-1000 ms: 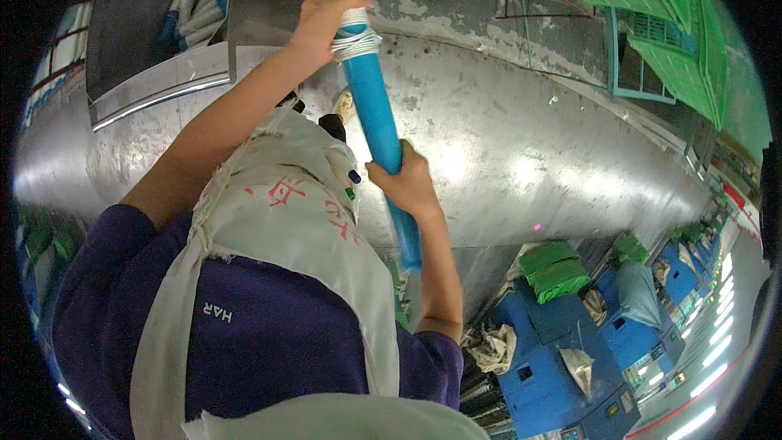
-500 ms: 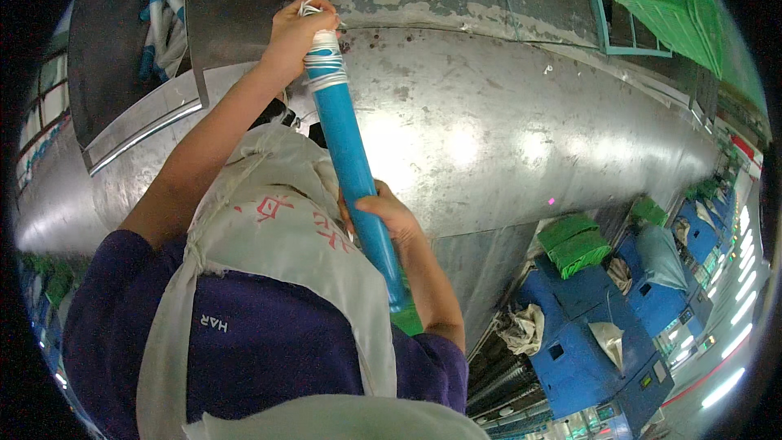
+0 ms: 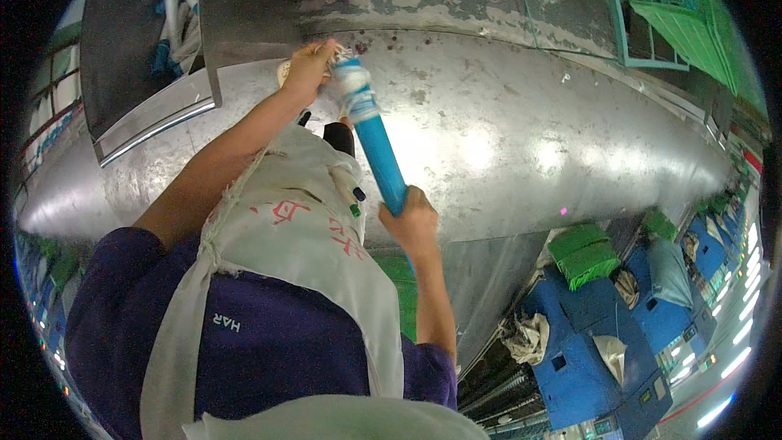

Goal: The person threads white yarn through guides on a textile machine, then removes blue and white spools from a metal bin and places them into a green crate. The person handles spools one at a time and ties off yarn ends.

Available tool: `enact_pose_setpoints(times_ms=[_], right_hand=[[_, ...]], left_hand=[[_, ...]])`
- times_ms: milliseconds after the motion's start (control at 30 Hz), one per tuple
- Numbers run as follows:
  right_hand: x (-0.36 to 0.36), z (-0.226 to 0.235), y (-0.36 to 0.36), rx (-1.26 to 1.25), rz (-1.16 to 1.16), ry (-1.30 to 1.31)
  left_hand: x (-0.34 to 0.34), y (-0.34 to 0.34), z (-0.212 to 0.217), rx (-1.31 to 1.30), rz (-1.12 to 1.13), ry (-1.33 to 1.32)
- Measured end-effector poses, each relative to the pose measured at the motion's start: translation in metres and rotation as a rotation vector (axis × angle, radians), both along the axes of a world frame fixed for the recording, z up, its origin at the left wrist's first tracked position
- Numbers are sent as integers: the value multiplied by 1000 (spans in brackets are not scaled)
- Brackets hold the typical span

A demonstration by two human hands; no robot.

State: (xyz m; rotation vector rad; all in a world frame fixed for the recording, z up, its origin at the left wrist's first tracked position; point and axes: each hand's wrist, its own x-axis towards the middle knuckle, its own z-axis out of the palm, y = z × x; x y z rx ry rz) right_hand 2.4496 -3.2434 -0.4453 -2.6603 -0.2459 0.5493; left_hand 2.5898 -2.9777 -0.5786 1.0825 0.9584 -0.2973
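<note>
A long blue tube [image 3: 380, 155] slants across in front of me, with white yarn [image 3: 355, 91] wound loosely round its far end. My right hand [image 3: 414, 224] is closed round the tube's lower part. At the far end, my left hand [image 3: 311, 69] is closed on loose strands of white yarn [image 3: 344, 52], just left of the tube's tip. A pale rounded edge [image 3: 283, 73] shows beside the left hand; what it is I cannot make out. Part of the tube below my right hand is hidden behind the hand and forearm.
A wide metal surface [image 3: 489, 130] lies beneath my hands. At the upper left a dark bin [image 3: 138, 106] holds several blue and white tubes [image 3: 173, 12]. Blue machines [image 3: 578, 358] with green cloths [image 3: 583, 254] stand at the right. A green crate [image 3: 676, 16] is at the upper right.
My left hand has come off the tube's far end and drawn nearer, with strands in it. The right hand and tube have shifted right, and the yarn winding looks looser and blurred.
</note>
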Motion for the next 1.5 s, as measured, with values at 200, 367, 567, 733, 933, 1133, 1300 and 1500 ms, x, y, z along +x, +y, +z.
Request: enact_pose_setpoints(times_ms=[200, 367, 567, 733, 933, 1133, 1300, 1500], right_hand=[[-46, 14, -102, -188, 68, -19], [-73, 16, -148, -473, -151, 230], [-19, -17, -50, -179, -195, 85], [22, -8, 27, 192, -257, 439], [55, 22, 24, 588, -627, 1018], [48, 21, 19, 722, -709, 1289], [35, 29, -6, 273, -409, 885], [44, 47, -30, -67, -362, 601]], left_hand=[[75, 77, -39, -218, 459, -361], [106, 93, -31, -144, 199, -473], [7, -40, 14, 109, -488, -238], [3, -46, 18, -325, 12, -67], [23, -38, 27, -204, 141, -200], [24, -22, 15, -234, -66, -189], [28, -17, -23, -147, 86, -167], [35, 7, -37, 874, -1295, -204]])
